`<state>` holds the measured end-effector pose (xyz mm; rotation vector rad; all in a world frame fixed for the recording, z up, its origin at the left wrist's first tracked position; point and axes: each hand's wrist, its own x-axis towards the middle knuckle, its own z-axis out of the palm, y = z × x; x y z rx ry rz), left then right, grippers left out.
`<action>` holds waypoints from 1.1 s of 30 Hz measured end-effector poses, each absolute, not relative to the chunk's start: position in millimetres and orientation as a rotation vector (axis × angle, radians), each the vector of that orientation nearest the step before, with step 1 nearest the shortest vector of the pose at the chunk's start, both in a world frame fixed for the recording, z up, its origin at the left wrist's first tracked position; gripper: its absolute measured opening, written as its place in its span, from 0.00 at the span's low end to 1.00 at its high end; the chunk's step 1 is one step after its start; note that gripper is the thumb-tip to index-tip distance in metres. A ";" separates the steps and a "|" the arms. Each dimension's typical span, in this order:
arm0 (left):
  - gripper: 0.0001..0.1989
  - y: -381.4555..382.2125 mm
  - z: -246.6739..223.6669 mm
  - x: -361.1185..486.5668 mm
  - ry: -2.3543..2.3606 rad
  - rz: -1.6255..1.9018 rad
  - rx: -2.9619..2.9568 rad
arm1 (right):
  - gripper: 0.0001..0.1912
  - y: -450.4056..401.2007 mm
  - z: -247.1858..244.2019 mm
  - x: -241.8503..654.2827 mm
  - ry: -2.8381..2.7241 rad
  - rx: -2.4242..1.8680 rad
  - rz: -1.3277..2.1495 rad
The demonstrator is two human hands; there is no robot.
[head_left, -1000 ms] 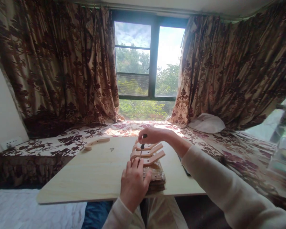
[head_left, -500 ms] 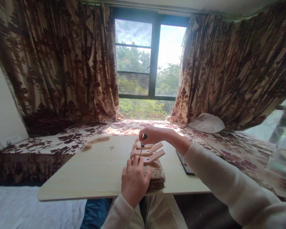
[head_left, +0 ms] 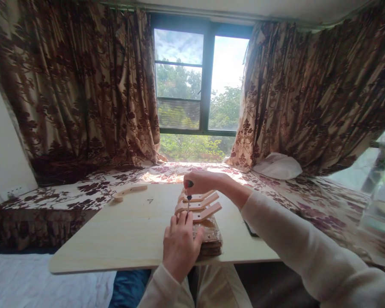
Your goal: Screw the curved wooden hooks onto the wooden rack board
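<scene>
My right hand (head_left: pixel 202 182) is closed around the handle of a screwdriver (head_left: pixel 189 197), which stands nearly upright with its shaft pointing down. The tip ends by the fingertips of my left hand (head_left: pixel 180 244), and the exact contact point is hidden. Those left fingers curl over the left end of the nearest angled wooden piece (head_left: pixel 208 212), holding it on a stack of flat brown pieces (head_left: pixel 212 244) that looks wrapped in clear plastic. Behind it lie more angled wooden pieces (head_left: pixel 199 205) side by side, each with a dark hole or screw.
A light wooden table (head_left: pixel 115 239) carries everything. One loose curved wooden piece (head_left: pixel 130 192) lies at its far left, near a small dark mark (head_left: pixel 150 200). A dark flat object (head_left: pixel 250 229) sits partly under my right forearm. Beyond are a flowered cover (head_left: pixel 93 188) and a white bag (head_left: pixel 277 166).
My right hand has shifted slightly left and its wrist has turned, and the screwdriver is more upright. My left hand stays almost in place.
</scene>
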<state>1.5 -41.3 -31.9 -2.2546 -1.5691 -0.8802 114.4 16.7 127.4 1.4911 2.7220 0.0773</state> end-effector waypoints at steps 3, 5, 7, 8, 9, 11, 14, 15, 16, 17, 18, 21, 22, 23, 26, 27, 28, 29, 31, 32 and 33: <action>0.17 -41.1 -31.7 2.2 -1.581 -0.879 -2.259 | 0.14 14.8 127.0 115.4 2.705 1.482 0.055; 0.18 -41.2 -30.9 2.5 -1.590 -0.874 -2.266 | 0.14 16.9 123.4 114.9 2.695 1.511 0.064; 0.18 -41.6 -30.1 2.4 -1.598 -0.869 -2.269 | 0.15 19.8 120.7 114.2 2.686 1.544 0.082; 0.18 -41.8 -30.0 2.1 -1.601 -0.867 -2.270 | 0.15 20.9 120.4 113.9 2.683 1.555 0.089; 0.18 -41.9 -30.0 1.9 -1.603 -0.866 -2.270 | 0.15 21.6 121.2 113.8 2.681 1.560 0.095; 0.18 -41.7 -30.5 1.2 -1.603 -0.866 -2.270 | 0.15 21.4 124.7 114.0 2.683 1.555 0.106; 0.18 -40.7 -31.9 0.4 -1.595 -0.880 -2.272 | 0.14 18.9 129.4 113.7 2.694 1.534 0.117; 0.18 -40.2 -32.3 0.1 -1.595 -0.886 -2.272 | 0.14 18.1 129.2 113.1 2.700 1.529 0.119; 0.18 -39.8 -32.6 -0.1 -1.595 -0.892 -2.273 | 0.14 17.7 128.0 112.4 2.705 1.528 0.123; 0.17 -39.5 -32.9 -0.3 -1.596 -0.897 -2.273 | 0.14 17.7 125.8 111.5 2.709 1.533 0.129; 0.17 -39.2 -33.2 -0.5 -1.598 -0.901 -2.274 | 0.14 18.1 122.9 110.5 2.712 1.549 0.142; 0.18 -38.7 -34.6 -1.3 -1.601 -0.899 -2.279 | 0.15 20.5 115.2 108.5 2.708 1.628 0.195; 0.18 -38.5 -35.2 -1.6 -1.602 -0.895 -2.281 | 0.15 21.1 114.4 108.5 2.707 1.645 0.203; 0.18 -38.1 -35.8 -1.8 -1.605 -0.890 -2.281 | 0.15 21.4 114.8 108.8 2.709 1.648 0.198; 0.19 -36.9 -37.4 -1.9 -1.615 -0.883 -2.280 | 0.14 20.4 121.6 110.9 2.740 1.578 0.127; 0.19 -36.6 -37.7 -1.8 -1.616 -0.883 -2.281 | 0.14 19.8 124.1 111.6 2.754 1.543 0.096; 0.19 -36.4 -37.8 -1.7 -1.617 -0.883 -2.283 | 0.14 19.5 125.8 111.8 2.766 1.516 0.069; 0.19 -36.4 -37.7 -1.6 -1.618 -0.885 -2.285 | 0.14 19.4 126.4 111.7 2.772 1.503 0.049; 0.19 -36.6 -37.1 -1.6 -1.622 -0.889 -2.289 | 0.14 20.4 123.5 110.3 2.765 1.520 0.030; 0.19 -36.9 -36.7 -1.7 -1.624 -0.891 -2.290 | 0.15 21.4 120.4 109.4 2.754 1.546 0.030; 0.18 -37.1 -36.4 -1.8 -1.628 -0.895 -2.289 | 0.15 22.6 116.8 108.7 2.742 1.574 0.032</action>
